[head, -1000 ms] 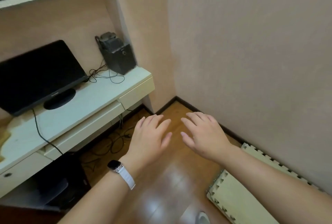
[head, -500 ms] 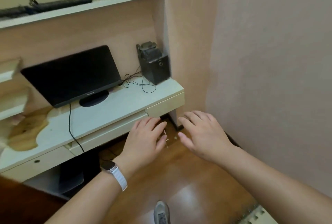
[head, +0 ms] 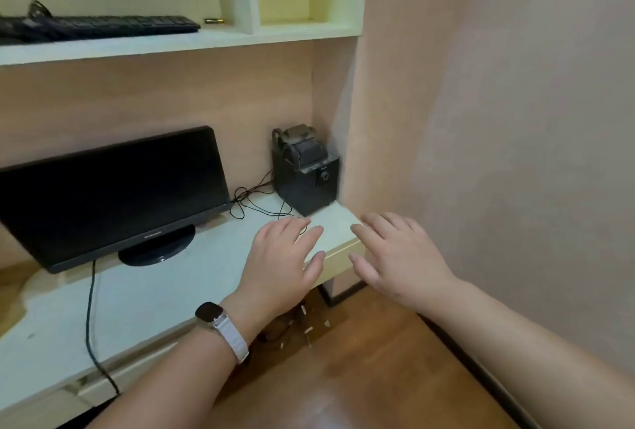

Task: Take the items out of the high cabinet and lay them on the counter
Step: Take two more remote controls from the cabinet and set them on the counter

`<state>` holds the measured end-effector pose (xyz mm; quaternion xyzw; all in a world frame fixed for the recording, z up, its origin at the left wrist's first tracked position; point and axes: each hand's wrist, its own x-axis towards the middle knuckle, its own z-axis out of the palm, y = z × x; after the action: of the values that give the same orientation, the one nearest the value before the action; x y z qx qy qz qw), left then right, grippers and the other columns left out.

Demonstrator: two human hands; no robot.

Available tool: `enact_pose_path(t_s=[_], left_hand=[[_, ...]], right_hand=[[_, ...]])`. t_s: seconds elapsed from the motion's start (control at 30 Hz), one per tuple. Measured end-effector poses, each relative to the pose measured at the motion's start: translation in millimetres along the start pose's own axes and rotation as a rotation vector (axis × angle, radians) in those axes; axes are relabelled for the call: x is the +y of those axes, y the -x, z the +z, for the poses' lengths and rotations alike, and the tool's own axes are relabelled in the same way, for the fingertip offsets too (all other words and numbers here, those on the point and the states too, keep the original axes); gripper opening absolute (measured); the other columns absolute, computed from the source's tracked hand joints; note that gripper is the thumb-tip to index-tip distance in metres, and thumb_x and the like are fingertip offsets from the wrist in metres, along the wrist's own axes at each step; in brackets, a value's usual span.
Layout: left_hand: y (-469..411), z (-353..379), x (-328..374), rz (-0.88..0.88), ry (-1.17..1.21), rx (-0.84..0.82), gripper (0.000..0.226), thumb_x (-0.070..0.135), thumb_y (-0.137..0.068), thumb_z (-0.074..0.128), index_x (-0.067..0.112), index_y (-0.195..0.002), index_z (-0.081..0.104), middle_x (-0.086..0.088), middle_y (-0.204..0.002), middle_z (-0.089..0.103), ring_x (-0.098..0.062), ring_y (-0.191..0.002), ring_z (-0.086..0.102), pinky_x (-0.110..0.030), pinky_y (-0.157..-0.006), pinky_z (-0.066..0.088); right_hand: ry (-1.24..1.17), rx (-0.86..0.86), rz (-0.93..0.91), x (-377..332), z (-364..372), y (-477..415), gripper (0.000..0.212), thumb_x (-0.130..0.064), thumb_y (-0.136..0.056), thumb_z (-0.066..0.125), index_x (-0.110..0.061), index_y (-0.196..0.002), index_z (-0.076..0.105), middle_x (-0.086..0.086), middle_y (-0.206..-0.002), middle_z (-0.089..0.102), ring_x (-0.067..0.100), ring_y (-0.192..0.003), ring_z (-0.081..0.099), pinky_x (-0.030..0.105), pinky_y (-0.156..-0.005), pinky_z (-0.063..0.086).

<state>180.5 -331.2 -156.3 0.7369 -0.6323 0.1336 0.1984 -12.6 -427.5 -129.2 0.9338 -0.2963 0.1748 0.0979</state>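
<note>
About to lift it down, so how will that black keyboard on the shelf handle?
The keyboard looks long, thin and rigid, so probably stiff and fairly light. Its cable, looped at the left end, may trail or snag.

Keyboard (head: 103,24) on shelf (head: 171,45) above monitor (head: 110,195)

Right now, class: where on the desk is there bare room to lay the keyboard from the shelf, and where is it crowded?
Bare: the desk strip between the monitor and the front edge, crossed by one black cable; also the right end in front of the speaker. Crowded: the back, by speaker and tangled wires.
</note>
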Motion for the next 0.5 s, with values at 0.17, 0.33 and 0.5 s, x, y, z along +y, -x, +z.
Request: enact_pose_path(t_s=[0.17,0.33,0.5], left_hand=[[-42.8,5.1,-36.5,0.031,0.038,0.013,0.040,0.045,-0.093,0.046,0.028,-0.127,0.058,0.005,-0.130,0.059,-0.018,-0.124,0.049,-0.039,-0.105,0.035],[-81.2,16.0,-60.0,0.023,0.055,0.076,0.040,0.044,-0.092,0.050,0.027,-0.129,0.058,0.005,-0.129,0.059,-0.018,-0.124,0.047,-0.040,-0.107,0.034],[-119.3,29.6,-66.7,0.039,0.066,0.092,0.041,0.043,-0.093,0.049,0.026,-0.129,0.057,0.005,-0.129,0.058,-0.018,-0.124,0.047,-0.040,-0.107,0.032]], right_hand=[[0.062,-0.003,0.017,1.9,-2.2,-54.9,0.046,-0.049,-0.095,0.041,-0.019,-0.122,0.062,0.002,-0.125,0.064,0.024,-0.115,0.058,0.038,-0.092,0.047],[0.082,-0.019,0.040,11.0,5.6,-92.2,0.047,-0.049,-0.094,0.042,-0.019,-0.124,0.062,0.002,-0.125,0.064,0.024,-0.115,0.056,0.038,-0.091,0.045],[0.070,-0.007,0.032,30.7,17.4,-119.8,0.050,-0.050,-0.095,0.038,-0.019,-0.126,0.062,0.003,-0.126,0.064,0.025,-0.116,0.056,0.038,-0.091,0.046]])
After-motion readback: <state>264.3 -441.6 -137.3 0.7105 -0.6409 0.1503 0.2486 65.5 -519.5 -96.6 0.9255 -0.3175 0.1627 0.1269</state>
